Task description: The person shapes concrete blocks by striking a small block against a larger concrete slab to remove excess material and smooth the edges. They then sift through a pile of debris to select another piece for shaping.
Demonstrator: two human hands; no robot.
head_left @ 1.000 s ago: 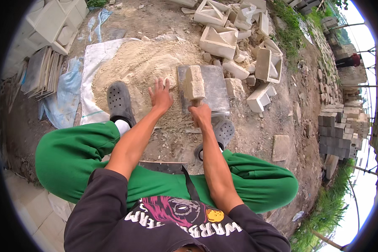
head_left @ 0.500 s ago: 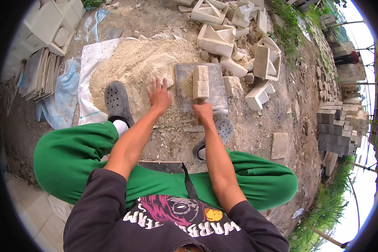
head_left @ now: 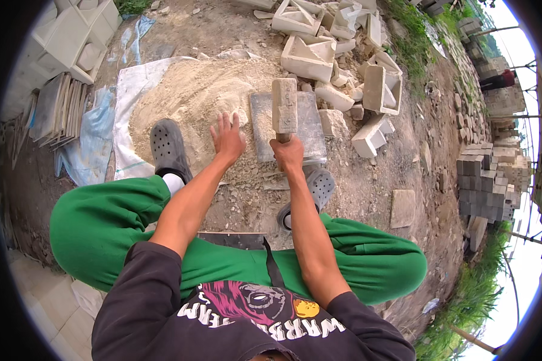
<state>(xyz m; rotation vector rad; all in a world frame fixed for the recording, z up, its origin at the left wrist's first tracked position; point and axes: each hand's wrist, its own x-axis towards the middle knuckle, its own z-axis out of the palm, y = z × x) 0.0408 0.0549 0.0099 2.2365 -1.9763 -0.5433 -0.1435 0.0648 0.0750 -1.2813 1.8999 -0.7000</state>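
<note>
Work looks partway: beige crumbly powder (head_left: 186, 99) lies spread over a white woven sheet (head_left: 128, 105), left; hollow off-white broken blocks (head_left: 307, 57), far right, remain in big pieces. Pale dusty block-headed mallet (head_left: 284, 105) sits over dark grey square flat slab (head_left: 311, 129), centre; contact unclear. Right hand (head_left: 288, 151) grips mallet's handle, forearm reaching ahead. Left hand (head_left: 228, 142) loose, empty-looking, fingers spread, palm down at powder's near edge, left of slab.
</note>
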